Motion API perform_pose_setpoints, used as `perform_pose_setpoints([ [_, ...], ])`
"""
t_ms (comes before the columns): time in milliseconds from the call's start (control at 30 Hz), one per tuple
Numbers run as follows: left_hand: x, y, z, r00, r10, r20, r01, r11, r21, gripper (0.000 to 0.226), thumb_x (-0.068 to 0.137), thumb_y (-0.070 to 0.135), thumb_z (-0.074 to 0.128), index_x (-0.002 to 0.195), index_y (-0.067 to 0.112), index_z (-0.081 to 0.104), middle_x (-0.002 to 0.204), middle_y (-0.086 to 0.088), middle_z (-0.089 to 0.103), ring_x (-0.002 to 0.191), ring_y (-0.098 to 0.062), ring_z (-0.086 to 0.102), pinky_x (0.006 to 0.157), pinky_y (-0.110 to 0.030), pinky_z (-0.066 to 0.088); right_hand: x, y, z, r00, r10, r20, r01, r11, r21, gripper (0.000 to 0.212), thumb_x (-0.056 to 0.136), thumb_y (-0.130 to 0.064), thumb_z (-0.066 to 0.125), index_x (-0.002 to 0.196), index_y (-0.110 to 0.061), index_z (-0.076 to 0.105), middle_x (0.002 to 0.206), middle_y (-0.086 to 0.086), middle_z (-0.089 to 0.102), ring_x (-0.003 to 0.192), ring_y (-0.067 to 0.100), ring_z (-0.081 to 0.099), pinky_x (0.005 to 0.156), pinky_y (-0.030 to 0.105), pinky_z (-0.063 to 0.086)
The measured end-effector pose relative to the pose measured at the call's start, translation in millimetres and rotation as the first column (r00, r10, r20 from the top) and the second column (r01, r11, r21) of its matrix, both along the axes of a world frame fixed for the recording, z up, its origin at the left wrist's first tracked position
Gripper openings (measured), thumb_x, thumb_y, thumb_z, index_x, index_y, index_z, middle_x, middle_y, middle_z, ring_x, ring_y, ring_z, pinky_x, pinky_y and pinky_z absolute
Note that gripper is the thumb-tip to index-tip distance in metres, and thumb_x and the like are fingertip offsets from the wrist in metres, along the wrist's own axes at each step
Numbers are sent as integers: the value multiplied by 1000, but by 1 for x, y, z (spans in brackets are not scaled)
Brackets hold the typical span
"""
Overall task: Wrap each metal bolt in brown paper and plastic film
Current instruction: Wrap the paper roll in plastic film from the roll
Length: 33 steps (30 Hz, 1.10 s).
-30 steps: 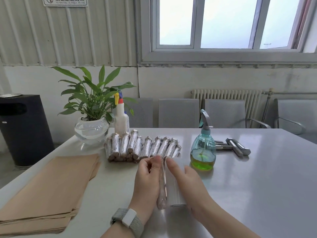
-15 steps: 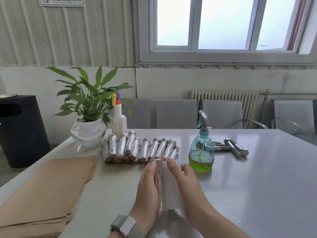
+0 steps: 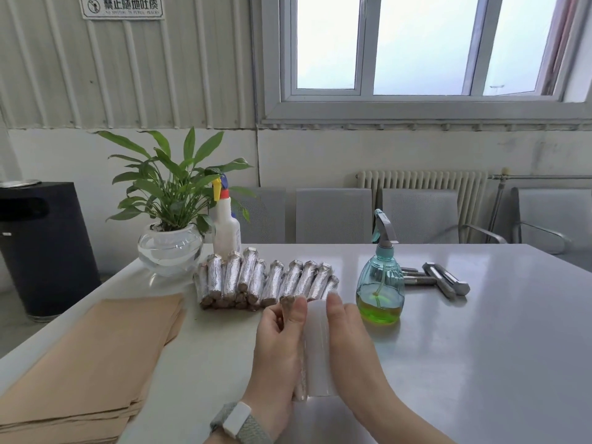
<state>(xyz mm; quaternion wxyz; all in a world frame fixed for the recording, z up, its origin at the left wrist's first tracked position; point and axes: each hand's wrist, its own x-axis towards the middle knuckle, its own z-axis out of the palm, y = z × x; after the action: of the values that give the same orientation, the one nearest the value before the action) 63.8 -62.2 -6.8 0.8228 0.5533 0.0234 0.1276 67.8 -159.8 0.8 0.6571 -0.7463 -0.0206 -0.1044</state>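
Observation:
My left hand (image 3: 278,344) grips a paper-wrapped bolt (image 3: 287,303), its brown end showing above the thumb. Pressed against it on the right is a white roll of plastic film (image 3: 317,350), which lies lengthwise on the table. My right hand (image 3: 347,342) rests along the roll's right side with fingers fairly straight. A stack of brown paper sheets (image 3: 93,357) lies at the left. Several wrapped bolts (image 3: 266,278) are piled in a row behind my hands. Bare metal bolts (image 3: 443,280) lie at the right, behind the spray bottle.
A teal spray bottle (image 3: 381,283) with green liquid stands just right of my hands. A potted plant in a glass bowl (image 3: 169,248) and a white spray bottle (image 3: 226,225) stand at the back left. Grey chairs (image 3: 333,214) line the table's far side.
Both hands, the bolt and the roll stay close together in much the same place. My left thumb now lies over the bolt's upper end. The camera has tilted slightly.

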Motion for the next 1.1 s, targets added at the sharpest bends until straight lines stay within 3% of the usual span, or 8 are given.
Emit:
perform_pose_setpoints([
  [167, -4, -1, -3, 962, -267, -50, 252, 946, -201, 53, 84, 59, 62, 108, 13, 71, 108, -20, 70, 100, -35, 68, 80, -41, 54, -1, 2, -6, 995, -99, 17, 100, 990, -97, 44, 85, -70, 38, 90, -28, 50, 77, -12, 61, 73, 2, 58, 65, 29, 42],
  [233, 0, -3, -6, 965, -251, -71, 234, 953, -195, 47, 92, 50, 49, 104, 12, 74, 105, -19, 72, 97, -33, 69, 78, -39, 56, 1, -1, -6, 996, -72, -60, 70, 997, -32, 41, 87, -65, 46, 98, -27, 55, 88, -10, 65, 82, 5, 62, 69, 28, 46],
  [400, 10, 2, -9, 998, -58, -24, 60, 992, 114, 41, 99, 46, 43, 104, 13, 68, 98, -13, 74, 92, -29, 71, 83, -46, 56, 5, -13, -1, 937, 255, -237, -200, 952, 234, 58, 73, -62, 70, 106, -15, 68, 99, 7, 74, 93, 24, 71, 92, 48, 54],
  [600, 9, 10, -5, 994, 80, 70, -100, 929, 357, 55, 70, 67, 56, 97, 18, 59, 81, 4, 71, 77, -9, 69, 70, -26, 52, 4, -8, 0, 994, 84, -75, -83, 996, 18, 74, 59, -82, 53, 104, -24, 56, 99, -7, 67, 88, 0, 64, 78, 27, 50],
  [767, 0, 1, 0, 1000, 0, 8, 0, 998, 69, 54, 70, 50, 71, 107, 13, 58, 98, -8, 72, 91, -21, 71, 78, -37, 58, 3, 1, -4, 1000, -8, -11, 8, 1000, 26, 66, 73, -78, 30, 89, -20, 56, 79, -7, 62, 75, -1, 58, 69, 30, 43],
  [833, -6, -3, 0, 991, -130, -34, 128, 990, -59, 51, 77, 48, 70, 111, 11, 61, 104, -17, 70, 98, -32, 69, 83, -46, 56, 4, 2, -8, 999, -43, 14, 43, 999, 33, 55, 79, -73, 39, 87, -21, 54, 75, -9, 60, 66, -5, 56, 64, 27, 40],
  [933, -6, -6, 2, 976, -205, -74, 188, 964, -185, 40, 93, 42, 51, 108, 12, 71, 106, -19, 71, 97, -32, 69, 84, -44, 53, 8, -3, -11, 999, 28, -26, -26, 997, 76, 37, 89, -61, 49, 92, -29, 66, 88, -9, 71, 81, -1, 65, 71, 26, 47],
  [1100, -1, -8, -3, 996, 62, 58, -78, 939, 336, 40, 99, 45, 38, 99, 16, 65, 96, -8, 71, 94, -22, 67, 89, -36, 52, 9, -7, -10, 991, 124, -54, -125, 992, -1, 61, 83, -73, 43, 95, -20, 69, 89, -4, 73, 86, 7, 68, 76, 27, 51],
])
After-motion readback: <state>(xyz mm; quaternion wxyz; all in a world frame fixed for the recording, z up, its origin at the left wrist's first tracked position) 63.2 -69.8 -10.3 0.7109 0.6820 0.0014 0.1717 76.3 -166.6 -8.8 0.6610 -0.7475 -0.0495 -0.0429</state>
